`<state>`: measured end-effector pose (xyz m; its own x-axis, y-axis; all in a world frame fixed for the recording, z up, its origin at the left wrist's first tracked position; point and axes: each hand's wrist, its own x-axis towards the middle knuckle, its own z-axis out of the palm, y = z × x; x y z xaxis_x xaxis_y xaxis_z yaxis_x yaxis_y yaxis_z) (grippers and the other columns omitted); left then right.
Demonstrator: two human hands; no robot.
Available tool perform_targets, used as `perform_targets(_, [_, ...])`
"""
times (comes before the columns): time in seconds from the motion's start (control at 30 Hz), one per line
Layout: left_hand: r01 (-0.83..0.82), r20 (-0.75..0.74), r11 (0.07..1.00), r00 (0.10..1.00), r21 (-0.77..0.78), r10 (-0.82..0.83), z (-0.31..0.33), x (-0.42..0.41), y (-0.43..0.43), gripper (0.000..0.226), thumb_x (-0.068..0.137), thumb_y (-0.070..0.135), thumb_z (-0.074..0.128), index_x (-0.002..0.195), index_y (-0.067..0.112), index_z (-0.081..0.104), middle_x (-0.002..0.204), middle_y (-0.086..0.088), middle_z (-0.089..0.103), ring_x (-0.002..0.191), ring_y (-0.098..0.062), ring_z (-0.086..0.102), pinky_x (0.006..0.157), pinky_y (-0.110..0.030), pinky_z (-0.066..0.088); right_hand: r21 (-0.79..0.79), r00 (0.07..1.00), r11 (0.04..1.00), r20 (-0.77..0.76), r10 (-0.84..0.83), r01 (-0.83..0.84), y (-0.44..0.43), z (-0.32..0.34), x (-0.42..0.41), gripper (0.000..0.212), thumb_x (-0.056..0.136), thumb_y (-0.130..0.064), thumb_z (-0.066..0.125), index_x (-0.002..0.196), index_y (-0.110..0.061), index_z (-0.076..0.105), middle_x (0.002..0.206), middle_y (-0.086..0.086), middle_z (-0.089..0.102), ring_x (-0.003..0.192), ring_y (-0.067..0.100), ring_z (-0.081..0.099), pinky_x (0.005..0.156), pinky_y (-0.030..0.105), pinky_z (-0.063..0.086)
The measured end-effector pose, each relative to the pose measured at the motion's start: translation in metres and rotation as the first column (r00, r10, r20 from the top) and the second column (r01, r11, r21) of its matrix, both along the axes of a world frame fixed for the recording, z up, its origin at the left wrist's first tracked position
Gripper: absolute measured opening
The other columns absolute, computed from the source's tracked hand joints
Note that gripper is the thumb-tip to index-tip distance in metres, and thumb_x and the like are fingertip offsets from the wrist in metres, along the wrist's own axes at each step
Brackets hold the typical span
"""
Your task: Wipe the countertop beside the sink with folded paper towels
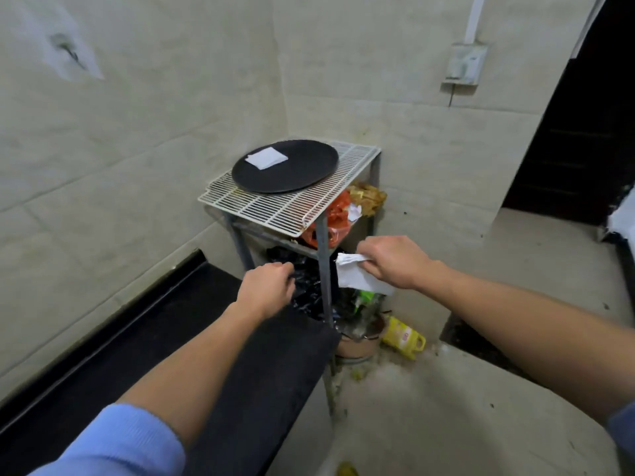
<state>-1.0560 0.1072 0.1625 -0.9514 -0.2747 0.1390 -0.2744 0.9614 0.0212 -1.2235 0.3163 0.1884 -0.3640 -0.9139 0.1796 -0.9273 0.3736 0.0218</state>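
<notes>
1. The black bench (pixel 144 338) fills the lower left, its long axis running along the tiled wall from the corner back toward the person. The left forearm lies right over it. No sink in shot.
2. At the bench's far end stands a wire rack (pixel 275 207), carrying a round black tray (pixel 292 173).
3. Under the rack, a black bin bag (pixel 309 290), stuffed with rubbish.
4. Left hand (pixel 268 286): fingers curled onto the bag's near rim, and it looks like it's holding the bag there.
5. Right hand (pixel 391 261): pinching a crumpled paper towel (pixel 357 278), white and creased, hanging just over the bag (a used one headed for the bin, I'd say).
6. Here's the key one: a folded paper towel (pixel 266 158) sits on the tray, a flat, neat white square set corner-on. It lies straight ahead of and above the left hand, well apart from both hands, and the left is the nearer.
7. My read: drop the crumpled one, reach up for the fresh square, then come back down and left to the bench.
</notes>
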Motion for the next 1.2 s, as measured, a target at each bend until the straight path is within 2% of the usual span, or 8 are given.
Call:
perform_targets(0.17, [-0.028, -0.075, 1.0, 0.997, 0.009, 0.029, 0.025, -0.096, -0.047, 0.019, 0.091, 0.033, 0.048, 0.099, 0.019, 0.058, 0.099, -0.001, 0.066, 0.096, -0.027, 0.061, 0.073, -0.038, 0.05, -0.093, 0.999, 0.995, -0.033, 0.02, -0.023, -0.051, 0.036, -0.087, 0.013, 0.09, -0.03, 0.054, 0.092, -0.018, 0.059, 0.098, 0.003, 0.065, 0.093, 0.028, 0.061, 0.062, 0.034, 0.039])
perform_targets(0.3, [-0.033, -0.103, 0.999, 0.994, 0.02, 0.034, 0.039, -0.148, -0.078, 0.019, 0.089, 0.033, 0.049, 0.094, 0.018, 0.06, 0.094, -0.001, 0.067, 0.093, -0.028, 0.062, 0.072, -0.037, 0.049, -0.116, 0.998, 0.992, 0.021, 0.053, -0.05, -0.09, 0.053, -0.146, 0.02, 0.091, -0.035, 0.048, 0.099, -0.022, 0.061, 0.101, 0.001, 0.066, 0.093, 0.025, 0.062, 0.067, 0.036, 0.049])
perform_targets(0.47, [-0.112, -0.139, 0.993, 0.984, 0.026, 0.115, 0.044, -0.197, -0.115, 0.02, 0.092, 0.033, 0.048, 0.098, 0.018, 0.061, 0.096, -0.001, 0.066, 0.091, -0.025, 0.063, 0.07, -0.036, 0.049, -0.149, 0.996, 0.986, 0.02, 0.081, -0.077, -0.143, 0.07, -0.21, 0.022, 0.095, -0.04, 0.048, 0.103, -0.024, 0.062, 0.101, -0.002, 0.066, 0.09, 0.019, 0.06, 0.069, 0.027, 0.036])
perform_targets(0.6, [-0.216, -0.149, 0.976, 0.965, 0.026, 0.217, 0.046, -0.239, -0.142, 0.019, 0.093, 0.03, 0.048, 0.101, 0.019, 0.061, 0.097, 0.0, 0.065, 0.088, -0.022, 0.062, 0.068, -0.034, 0.05, -0.187, 0.992, 0.975, 0.017, 0.122, -0.117, -0.182, 0.072, -0.265, 0.021, 0.096, -0.041, 0.047, 0.106, -0.027, 0.06, 0.103, -0.004, 0.065, 0.089, 0.017, 0.06, 0.07, 0.028, 0.041])
perform_targets(0.83, [-0.484, -0.022, 0.875, 0.875, 0.024, 0.484, 0.044, -0.311, -0.177, 0.03, 0.093, 0.033, 0.048, 0.117, 0.017, 0.056, 0.113, -0.006, 0.059, 0.105, -0.028, 0.055, 0.089, -0.04, 0.046, -0.172, 0.95, 0.937, 0.013, 0.311, -0.305, -0.25, 0.082, -0.349, 0.021, 0.094, -0.039, 0.049, 0.106, -0.025, 0.06, 0.103, -0.003, 0.064, 0.092, 0.023, 0.061, 0.076, 0.04, 0.049])
perform_targets(0.97, [-0.583, 0.044, 0.811, 0.812, 0.047, 0.582, 0.033, -0.318, -0.182, 0.034, 0.093, 0.033, 0.048, 0.123, 0.016, 0.052, 0.119, -0.008, 0.054, 0.111, -0.029, 0.051, 0.092, -0.04, 0.042, -0.107, 0.892, 0.893, 0.079, 0.446, -0.437, -0.29, 0.081, -0.362, 0.018, 0.093, -0.038, 0.051, 0.102, -0.026, 0.06, 0.098, -0.001, 0.067, 0.091, 0.024, 0.06, 0.07, 0.036, 0.044])
perform_targets(1.1, [-0.614, 0.081, 0.788, 0.789, 0.056, 0.609, 0.019, -0.309, -0.182, 0.031, 0.093, 0.033, 0.047, 0.119, 0.018, 0.054, 0.115, -0.005, 0.053, 0.108, -0.026, 0.051, 0.089, -0.038, 0.04, 0.053, 0.818, 0.843, 0.279, 0.503, -0.536, -0.332, 0.07, -0.353, 0.017, 0.091, -0.038, 0.056, 0.102, -0.027, 0.063, 0.102, -0.004, 0.065, 0.094, 0.019, 0.057, 0.071, 0.034, 0.04])
perform_targets(1.2, [-0.628, 0.056, 0.774, 0.778, 0.082, 0.625, 0.009, -0.301, -0.185, 0.03, 0.092, 0.032, 0.046, 0.117, 0.019, 0.056, 0.111, -0.003, 0.054, 0.104, -0.024, 0.052, 0.088, -0.038, 0.041, 0.105, 0.74, 0.779, 0.412, 0.532, -0.619, -0.364, 0.065, -0.347, 0.011, 0.09, -0.033, 0.059, 0.092, -0.023, 0.064, 0.092, -0.009, 0.059, 0.089, 0.015, 0.056, 0.071, 0.031, 0.041])
